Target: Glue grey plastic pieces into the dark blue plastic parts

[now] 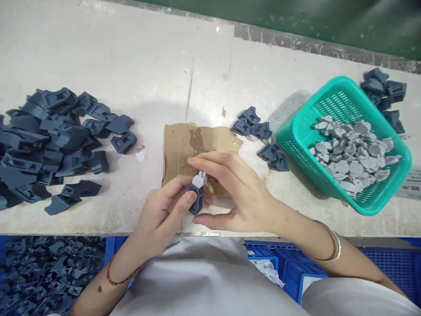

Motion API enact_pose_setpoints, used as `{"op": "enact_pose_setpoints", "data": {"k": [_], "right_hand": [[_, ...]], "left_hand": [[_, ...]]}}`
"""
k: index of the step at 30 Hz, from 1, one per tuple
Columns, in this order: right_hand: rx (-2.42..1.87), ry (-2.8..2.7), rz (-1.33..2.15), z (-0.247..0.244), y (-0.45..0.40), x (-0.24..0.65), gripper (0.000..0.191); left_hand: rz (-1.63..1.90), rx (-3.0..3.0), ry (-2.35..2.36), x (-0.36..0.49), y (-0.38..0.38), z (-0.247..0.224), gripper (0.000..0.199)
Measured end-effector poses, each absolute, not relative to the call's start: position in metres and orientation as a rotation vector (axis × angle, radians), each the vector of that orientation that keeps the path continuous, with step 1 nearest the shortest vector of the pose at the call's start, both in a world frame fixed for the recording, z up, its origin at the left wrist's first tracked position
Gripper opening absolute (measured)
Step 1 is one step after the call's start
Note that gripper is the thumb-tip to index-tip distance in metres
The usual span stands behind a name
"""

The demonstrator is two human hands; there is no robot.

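Note:
My left hand (pixel 164 215) grips a dark blue-grey plastic part (pixel 196 199) between thumb and fingers, over the front edge of a brown cardboard piece (pixel 177 149). A small light-grey piece (pixel 198 180) sits at the far end of that part. Around them, my right hand (pixel 240 193) is spread, thumb and fingers apart, with its fingertips near the grey piece; nothing is seen held in it. The cardboard has wet-looking stains.
Dark parts (pixel 59 136) are heaped at the left. Several more (pixel 251 123) lie right of the cardboard, beside a green basket (pixel 296 136) of light-grey pieces (pixel 355 153). Blue bins (pixel 296 272) stand below the table edge, and dark parts (pixel 49 272) fill the lower left.

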State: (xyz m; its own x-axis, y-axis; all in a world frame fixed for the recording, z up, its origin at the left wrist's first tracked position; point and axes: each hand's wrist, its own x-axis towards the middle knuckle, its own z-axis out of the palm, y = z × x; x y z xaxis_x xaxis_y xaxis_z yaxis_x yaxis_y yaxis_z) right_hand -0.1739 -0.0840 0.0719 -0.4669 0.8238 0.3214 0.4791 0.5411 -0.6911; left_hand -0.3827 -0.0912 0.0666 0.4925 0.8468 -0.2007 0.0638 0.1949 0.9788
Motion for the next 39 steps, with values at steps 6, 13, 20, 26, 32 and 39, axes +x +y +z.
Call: {"op": "enact_pose_setpoints", "data": {"k": [6, 13, 20, 26, 32, 39], "right_hand": [[-1.124, -2.207, 0.489, 0.067, -0.089, -0.18, 0.059], [-1.073, -2.205, 0.424, 0.066, -0.086, -0.179, 0.038], [-1.042, -2.204, 0.438, 0.064, -0.085, -0.178, 0.037], [-1.0, -2.208, 0.556, 0.064, -0.085, -0.176, 0.034], [-1.004, -2.229, 0.552, 0.067, -0.081, -0.169, 0.038], [-1.488, -2.084, 0.092, 0.087, -0.061, -0.134, 0.033]], "left_hand": [[0.59, 1.391, 0.934, -0.381, -0.09, 0.069, 0.021], [0.511, 1.491, 0.955, -0.383, -0.091, 0.066, 0.029], [0.498, 1.543, 0.962, -0.382, -0.09, 0.067, 0.03], [0.507, 1.553, 0.943, -0.38, -0.088, 0.07, 0.03], [0.577, 1.589, 0.942, -0.381, -0.091, 0.067, 0.024], [0.839, 1.857, 1.095, -0.389, -0.1, 0.064, 0.025]]}}
